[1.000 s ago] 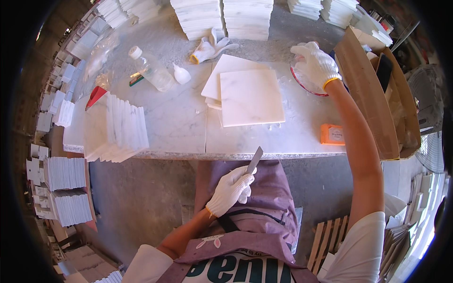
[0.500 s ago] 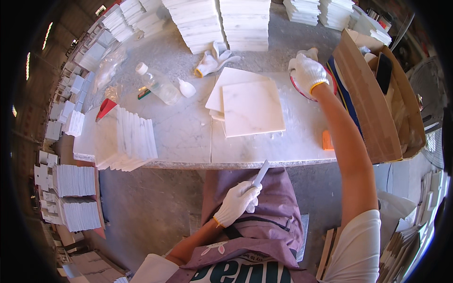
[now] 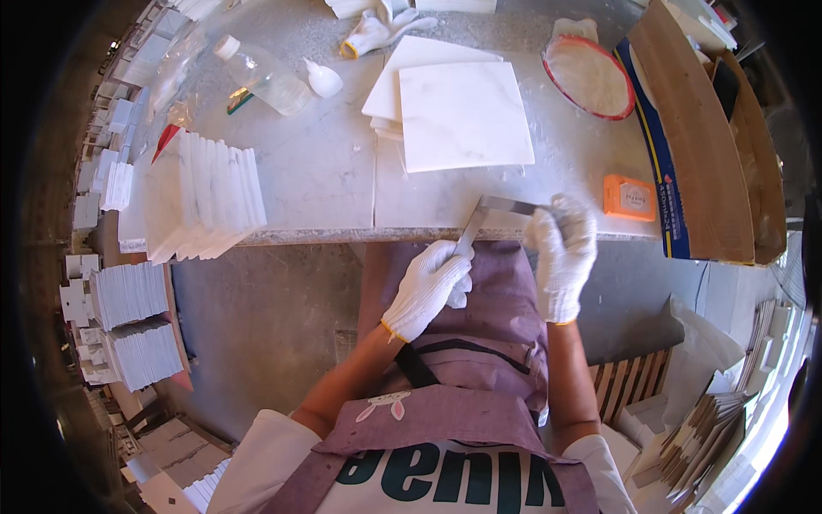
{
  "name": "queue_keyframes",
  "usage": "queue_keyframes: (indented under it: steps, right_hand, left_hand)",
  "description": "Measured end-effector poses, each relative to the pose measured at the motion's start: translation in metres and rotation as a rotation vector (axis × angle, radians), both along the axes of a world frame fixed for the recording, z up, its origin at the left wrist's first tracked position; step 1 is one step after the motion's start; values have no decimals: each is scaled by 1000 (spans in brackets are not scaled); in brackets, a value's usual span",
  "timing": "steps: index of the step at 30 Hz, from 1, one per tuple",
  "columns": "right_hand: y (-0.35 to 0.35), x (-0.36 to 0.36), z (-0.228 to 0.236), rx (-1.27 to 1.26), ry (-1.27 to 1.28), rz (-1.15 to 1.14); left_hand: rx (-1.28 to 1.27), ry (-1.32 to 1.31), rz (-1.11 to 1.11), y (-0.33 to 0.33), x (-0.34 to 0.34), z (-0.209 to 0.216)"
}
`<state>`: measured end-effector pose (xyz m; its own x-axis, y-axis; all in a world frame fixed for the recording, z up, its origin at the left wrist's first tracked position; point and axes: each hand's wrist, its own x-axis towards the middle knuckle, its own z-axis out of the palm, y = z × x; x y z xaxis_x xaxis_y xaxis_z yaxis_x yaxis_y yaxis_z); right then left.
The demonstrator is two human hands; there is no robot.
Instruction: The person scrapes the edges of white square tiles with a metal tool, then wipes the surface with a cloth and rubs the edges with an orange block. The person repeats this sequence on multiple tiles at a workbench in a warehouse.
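Note:
In white knitted gloves, my left hand is closed around a flat grey blade, which looks like a putty knife and slants up at the table edge. My right hand grips a second, darker flat blade, like another putty knife. Its tip meets or overlaps the tip of the first; I cannot tell whether they touch. Both handles are mostly hidden by the gloves. Just beyond the blades lies a small pile of square white marble tiles. A red-rimmed round dish of pale material sits farther right.
Upright white tiles stand at the table's left. Behind them are a clear bottle, a small white squeeze bottle and a loose glove. An orange box lies near a cardboard box on the right.
My right hand has come back from the red-rimmed dish toward me, now with a dark blade showing in it, up against the left hand's blade. The view has tipped downward.

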<state>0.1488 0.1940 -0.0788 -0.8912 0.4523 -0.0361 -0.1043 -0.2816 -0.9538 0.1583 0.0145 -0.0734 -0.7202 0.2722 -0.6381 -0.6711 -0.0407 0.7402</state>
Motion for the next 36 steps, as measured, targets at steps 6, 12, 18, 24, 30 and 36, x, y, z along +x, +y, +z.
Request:
queue_keyframes:
  steps: [6, 12, 18, 24, 30, 36]
  right_hand:
    - [-14, 17, -19, 285, -243, 83]
    - [-8, 15, -13, 742, -182, 360]
    - [-12, 5, 2, 653, -350, 485]
    - [-40, 27, 2, 276, -420, 494]
    - [-34, 19, -4, 394, -320, 470]
    - [-45, 19, -8, 405, -242, 422]
  left_hand:
    - [-36, 41, -37, -5, -6, 5]
    - [-83, 44, 39, -6, -4, 9]
    - [-63, 85, 134, -4, -2, 10]
    - [-155, 151, 151, 3, -1, 12]
    - [-93, 116, 198, 7, -3, 16]
    - [-142, 79, 172, 12, 0, 20]
